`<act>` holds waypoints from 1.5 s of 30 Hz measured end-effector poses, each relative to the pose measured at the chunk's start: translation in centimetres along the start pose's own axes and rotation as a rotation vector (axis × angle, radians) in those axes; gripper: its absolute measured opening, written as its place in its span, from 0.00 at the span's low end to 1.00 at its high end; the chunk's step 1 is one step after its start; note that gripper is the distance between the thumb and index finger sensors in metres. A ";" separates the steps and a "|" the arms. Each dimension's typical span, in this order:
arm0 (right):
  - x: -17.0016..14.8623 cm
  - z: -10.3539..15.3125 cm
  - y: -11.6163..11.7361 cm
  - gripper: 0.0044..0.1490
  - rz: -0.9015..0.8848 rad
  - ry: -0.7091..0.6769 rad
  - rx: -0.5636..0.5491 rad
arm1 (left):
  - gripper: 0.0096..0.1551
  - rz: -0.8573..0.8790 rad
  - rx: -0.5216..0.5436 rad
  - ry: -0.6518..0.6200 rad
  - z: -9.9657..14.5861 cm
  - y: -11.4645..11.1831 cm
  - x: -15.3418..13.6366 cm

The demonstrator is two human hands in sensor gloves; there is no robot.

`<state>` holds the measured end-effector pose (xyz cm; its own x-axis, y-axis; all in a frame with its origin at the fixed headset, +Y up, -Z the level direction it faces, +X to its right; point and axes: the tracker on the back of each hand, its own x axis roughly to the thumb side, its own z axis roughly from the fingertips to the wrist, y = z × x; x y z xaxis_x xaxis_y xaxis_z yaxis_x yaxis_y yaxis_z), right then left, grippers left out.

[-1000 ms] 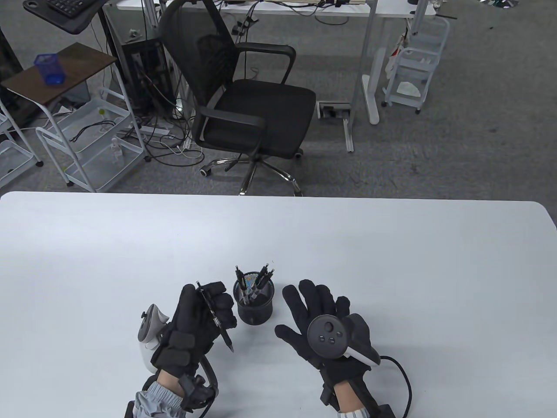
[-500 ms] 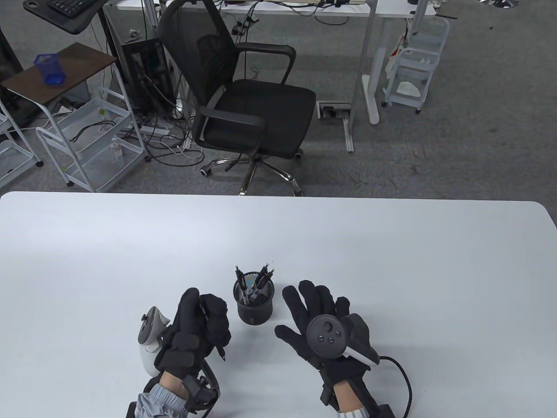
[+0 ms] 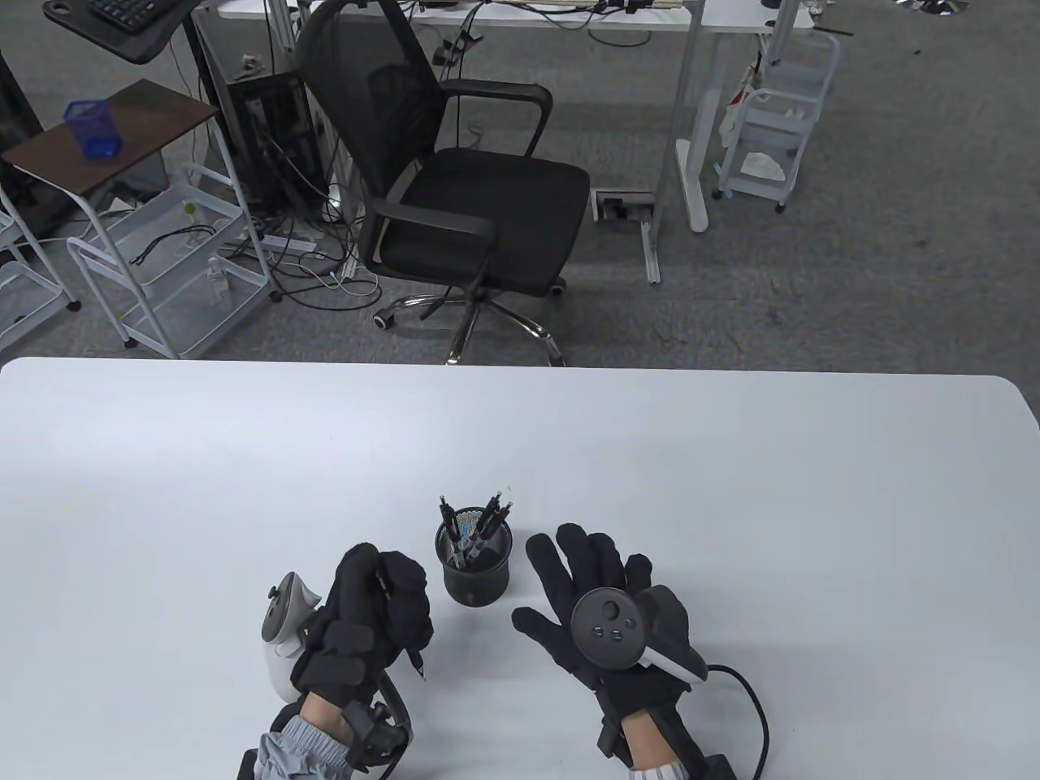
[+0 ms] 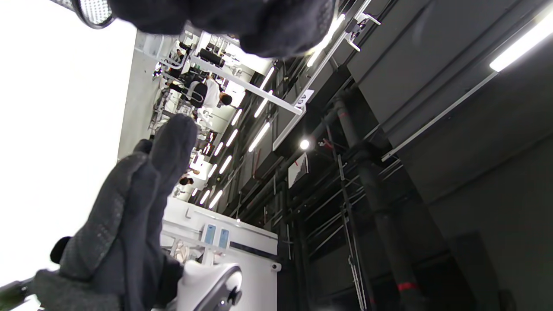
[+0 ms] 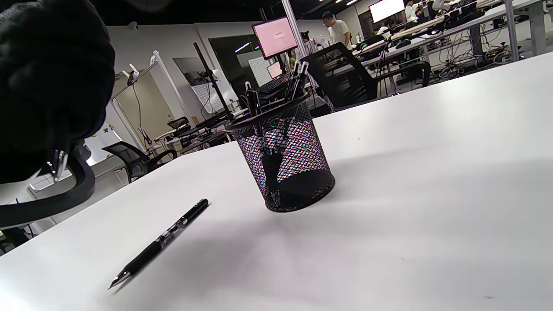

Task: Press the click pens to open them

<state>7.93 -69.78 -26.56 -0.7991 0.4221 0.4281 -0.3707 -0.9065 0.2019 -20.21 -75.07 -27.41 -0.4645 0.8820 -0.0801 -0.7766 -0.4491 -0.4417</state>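
My left hand (image 3: 378, 617) grips a black click pen (image 3: 416, 660) in a fist, left of the cup. Only the pen's tip end shows below the fingers, and the thumb covers its upper end. A black mesh pen cup (image 3: 475, 565) holds several black click pens (image 3: 479, 520). My right hand (image 3: 581, 597) is open and flat just right of the cup, holding nothing. In the right wrist view the cup (image 5: 283, 166) stands ahead, and another black pen (image 5: 160, 242) lies on the table; it does not show in the table view. The left wrist view points at the ceiling, with my left fingers (image 4: 259, 21) at the top.
The white table (image 3: 731, 487) stretches far beyond the hands. A black office chair (image 3: 455, 187) stands past the far edge. The right glove's cable (image 3: 751, 707) loops on the table by my right wrist. My right hand also shows in the left wrist view (image 4: 125, 224).
My left fingers have curled shut around the pen, which before lay across the open fingers with its upper end showing. The thumb now covers that end. The right hand has not moved.
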 end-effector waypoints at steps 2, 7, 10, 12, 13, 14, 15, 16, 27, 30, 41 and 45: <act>0.0 0.0 0.0 0.49 0.001 0.000 0.000 | 0.38 -0.002 0.002 0.001 0.0 0.0 0.0; 0.0 0.0 0.0 0.49 -0.001 0.000 -0.001 | 0.38 -0.002 0.005 0.005 0.0 -0.1 -0.1; 0.0 0.0 0.0 0.49 -0.002 0.000 -0.002 | 0.38 -0.006 0.011 0.009 0.0 -0.1 -0.1; 0.0 0.0 0.0 0.49 -0.001 0.000 -0.001 | 0.38 -0.006 0.017 0.012 0.0 -0.1 -0.1; 0.0 0.0 0.0 0.49 -0.001 0.000 0.000 | 0.38 -0.008 0.019 0.011 0.0 0.0 -0.1; 0.0 0.0 0.0 0.49 -0.001 0.000 0.000 | 0.38 -0.008 0.021 0.012 0.1 0.0 -0.1; 0.0 0.0 0.0 0.49 -0.001 -0.001 0.000 | 0.38 -0.010 0.021 0.011 0.1 0.0 0.0; 0.0 0.0 0.0 0.49 -0.001 0.000 0.000 | 0.38 -0.011 0.022 0.011 0.1 0.0 0.0; -0.1 0.0 0.1 0.49 -0.003 -0.001 0.000 | 0.39 -0.100 0.046 0.017 0.5 -0.1 0.9; -0.1 0.0 0.1 0.49 -0.003 -0.001 0.000 | 0.40 -0.174 0.056 0.000 0.7 -0.1 1.8; -0.1 0.0 0.0 0.48 -0.007 -0.002 -0.001 | 0.29 -0.892 0.315 0.178 2.4 1.1 6.6; -0.1 0.0 0.1 0.48 -0.006 0.000 0.005 | 0.29 -1.165 0.421 0.338 2.9 1.9 7.2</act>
<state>7.93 -69.93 -26.57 -0.7967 0.4276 0.4270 -0.3732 -0.9039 0.2089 -26.25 -69.93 -26.24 0.6588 0.7472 -0.0878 -0.7522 0.6522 -0.0935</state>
